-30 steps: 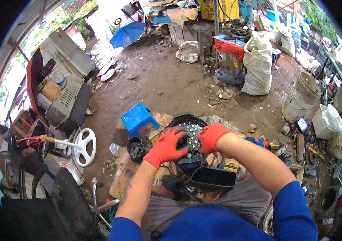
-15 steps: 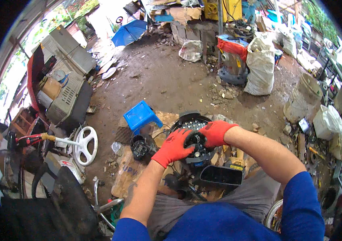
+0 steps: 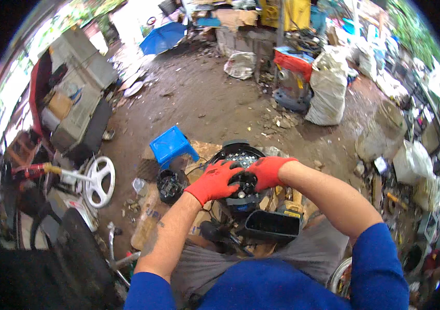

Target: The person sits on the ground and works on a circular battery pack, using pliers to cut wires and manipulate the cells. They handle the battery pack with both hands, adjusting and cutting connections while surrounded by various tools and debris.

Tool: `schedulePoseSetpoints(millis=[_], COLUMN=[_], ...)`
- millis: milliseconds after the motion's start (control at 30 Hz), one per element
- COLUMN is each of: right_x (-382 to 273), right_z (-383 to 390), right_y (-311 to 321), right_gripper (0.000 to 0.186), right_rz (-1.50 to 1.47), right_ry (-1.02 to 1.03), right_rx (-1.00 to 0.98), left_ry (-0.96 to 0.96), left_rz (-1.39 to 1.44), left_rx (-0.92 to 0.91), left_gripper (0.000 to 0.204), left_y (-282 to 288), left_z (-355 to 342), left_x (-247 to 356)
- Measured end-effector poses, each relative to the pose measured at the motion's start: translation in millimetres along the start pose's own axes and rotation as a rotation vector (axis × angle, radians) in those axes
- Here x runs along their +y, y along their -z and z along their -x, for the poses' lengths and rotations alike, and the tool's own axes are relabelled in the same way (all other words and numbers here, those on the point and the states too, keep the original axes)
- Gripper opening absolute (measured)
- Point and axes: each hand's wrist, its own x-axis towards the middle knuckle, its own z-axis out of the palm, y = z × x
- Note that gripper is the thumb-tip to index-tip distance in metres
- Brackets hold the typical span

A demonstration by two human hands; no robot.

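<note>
You had both gloved hands clamped on the small black round part (image 3: 244, 182): left hand (image 3: 214, 182) on its left flank, right hand (image 3: 267, 170) on its right, just above the round black housing (image 3: 240, 155).

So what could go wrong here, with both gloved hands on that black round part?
The left hand and right hand grip a black round part above a dark bucket of small pieces; a slip could drop it in and scatter them. The black rectangular tray sits close to the person's lap and might get knocked over. The cluttered dirt ground would likely swallow small bits.
</note>
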Motion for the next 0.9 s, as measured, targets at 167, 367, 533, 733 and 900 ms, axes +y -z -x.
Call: schedulePoseSetpoints(millis=[167, 367, 533, 733, 900], right_x=[4.9, 27.0, 3.5, 0.8, -5.3], right_z=[-14.7, 20.3, 90.1, 99.6, 91.0], right_y=[-23.1, -36.5, -82.9, -149.5, -120.6], right_gripper=[0.059, 0.056, 0.053, 0.063, 0.055], right_rz=[0.074, -0.305, -0.333, -0.38, -0.489], right_ry=[-0.032, 0.015, 0.006, -0.114, -0.16], right_rx=[0.121, 0.466, 0.45, 0.452, 0.861], left_ry=[-0.04, 0.006, -0.061, -0.133, -0.149], left_rz=[-0.173, -0.15, -0.262, -0.284, -0.272], left_rx=[0.117, 0.055, -0.098, -0.115, -0.091], left_gripper=[0.057, 0.053, 0.048, 0.049, 0.049], left_y=[-4.6, 6.3, 13.8, 15.2, 12.7], left_z=[4.2, 1.1, -1.9, -14.0, -12.2], left_x=[3.5, 23.3, 19.5, 24.7, 21.3])
